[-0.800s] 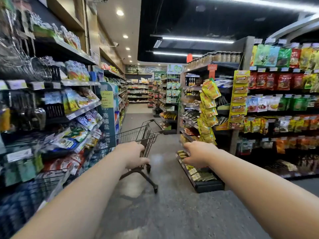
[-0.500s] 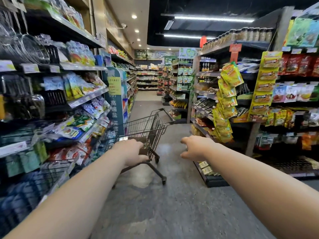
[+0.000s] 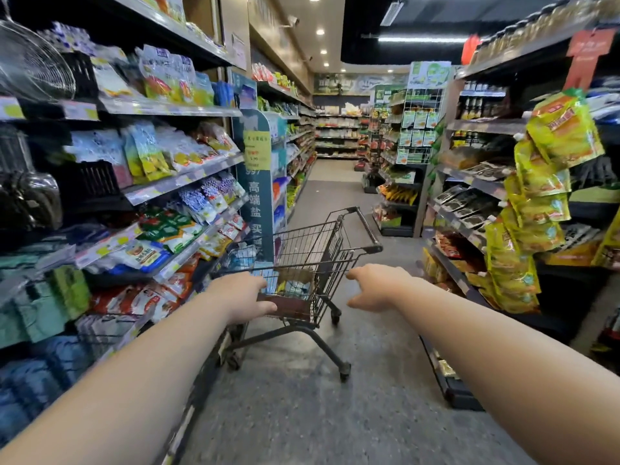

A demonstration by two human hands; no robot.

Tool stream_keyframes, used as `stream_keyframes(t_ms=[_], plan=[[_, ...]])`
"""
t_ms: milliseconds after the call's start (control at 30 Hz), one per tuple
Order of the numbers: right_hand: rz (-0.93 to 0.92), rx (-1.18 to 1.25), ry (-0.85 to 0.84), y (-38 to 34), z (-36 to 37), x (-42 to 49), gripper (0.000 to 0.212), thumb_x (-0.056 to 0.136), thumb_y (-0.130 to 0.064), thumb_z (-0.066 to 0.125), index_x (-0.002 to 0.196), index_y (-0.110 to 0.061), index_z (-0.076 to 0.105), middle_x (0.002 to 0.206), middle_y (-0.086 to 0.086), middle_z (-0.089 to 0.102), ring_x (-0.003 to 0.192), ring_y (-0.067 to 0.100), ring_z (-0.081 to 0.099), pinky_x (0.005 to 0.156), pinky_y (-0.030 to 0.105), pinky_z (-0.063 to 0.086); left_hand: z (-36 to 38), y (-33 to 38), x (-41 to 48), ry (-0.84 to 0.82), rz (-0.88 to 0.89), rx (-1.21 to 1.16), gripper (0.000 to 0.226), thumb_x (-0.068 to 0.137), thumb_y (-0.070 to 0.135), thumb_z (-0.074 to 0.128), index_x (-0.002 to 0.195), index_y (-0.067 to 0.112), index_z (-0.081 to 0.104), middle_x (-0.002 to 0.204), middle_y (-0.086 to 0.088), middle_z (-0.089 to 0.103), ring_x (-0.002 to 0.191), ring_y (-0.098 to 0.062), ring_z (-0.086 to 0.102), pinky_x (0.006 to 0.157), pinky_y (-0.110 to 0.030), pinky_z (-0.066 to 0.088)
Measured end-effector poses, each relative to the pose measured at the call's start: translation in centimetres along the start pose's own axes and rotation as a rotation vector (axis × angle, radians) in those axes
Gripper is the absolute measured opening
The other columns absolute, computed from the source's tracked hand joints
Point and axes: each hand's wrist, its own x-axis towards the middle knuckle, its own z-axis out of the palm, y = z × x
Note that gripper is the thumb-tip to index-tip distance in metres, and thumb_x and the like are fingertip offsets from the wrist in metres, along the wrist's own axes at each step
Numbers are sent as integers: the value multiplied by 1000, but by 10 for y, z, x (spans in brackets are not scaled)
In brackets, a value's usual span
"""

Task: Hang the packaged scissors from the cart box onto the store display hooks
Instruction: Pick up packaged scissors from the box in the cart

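A small dark wire cart (image 3: 312,243) stands in the aisle ahead, its handle (image 3: 369,229) on the far side. Inside it sits a brown cardboard box (image 3: 295,305) holding pale blue and white packages (image 3: 297,285); their contents are too blurred to read. My left hand (image 3: 241,297) is stretched out over the cart's near left corner, fingers and thumb apart; whether it touches the cart or box I cannot tell. My right hand (image 3: 375,286) hovers to the right of the cart, fingers spread, holding nothing. No scissors hooks can be made out.
Stocked shelves (image 3: 174,182) run close along the left, with wire strainers (image 3: 33,62) hanging at the top left. On the right stands a shelf end (image 3: 469,203) hung with yellow-green pouches (image 3: 536,203). Grey floor (image 3: 302,414) stretches down the aisle.
The view has advanced toward the cart, which now looks larger and nearer. Both arms stay stretched forward; the right hand's fingers have spread wider.
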Motion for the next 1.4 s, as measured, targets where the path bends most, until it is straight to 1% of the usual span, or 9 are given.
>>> stream_keyframes(t_ms=[167,267,433,600,667,900,1167,1300,1400], plan=[[-89,-6,-38,1,7,82,60,88,-43,51,142,-25,34,144,0,44,131,25,43,106,46,38,6,-19,65,-43,-38,-26,65,90,56,45,146,26,31,152,-1,34,137,-22,38,108,-38,38],[-111,-6,-25,0,9,137,62,86,-45,53,142,-24,34,144,1,45,130,25,45,105,47,40,10,-37,112,-49,-43,-31,64,90,56,45,145,24,33,150,-3,38,134,-23,42,104,-38,42],[-101,26,-42,-7,9,231,60,87,-41,55,141,-25,35,140,1,49,127,24,48,103,45,43,21,-79,204,-64,-43,-42,65,89,58,45,144,25,34,148,-1,39,132,-23,44,102,-39,44],[-56,62,-69,-12,6,312,59,89,-41,54,143,-28,34,138,1,51,125,23,50,102,40,44,29,-116,291,-96,-8,-41,67,90,58,45,146,25,31,152,-2,36,137,-22,38,107,-39,40],[-40,74,-83,-10,8,340,60,88,-42,54,143,-27,33,139,1,50,126,24,49,101,41,44,34,-126,324,-106,-3,-59,67,88,58,47,145,25,33,150,-1,39,135,-22,41,106,-40,41],[13,79,-147,15,19,441,59,85,-47,55,138,-25,41,138,0,51,126,23,49,103,43,42,54,-133,429,-163,47,-63,65,87,59,47,142,25,38,145,-1,45,130,-23,47,103,-41,44],[-69,91,-217,50,40,578,53,86,-41,55,134,-22,44,131,1,56,119,23,53,98,41,46,71,-126,549,-245,-8,-59,67,88,61,45,145,26,34,150,0,37,134,-23,42,104,-40,42],[-104,61,-272,72,47,641,49,86,-41,55,131,-24,46,129,2,56,120,24,52,99,41,44,71,-111,605,-281,-43,-68,65,91,57,44,146,25,32,151,-2,35,132,-25,44,103,-39,41],[-134,62,-282,83,54,685,52,86,-42,56,133,-23,45,132,2,54,123,24,50,101,44,43,75,-107,641,-302,-70,-87,64,90,58,44,144,26,33,149,-5,38,128,-28,47,103,-43,43]])
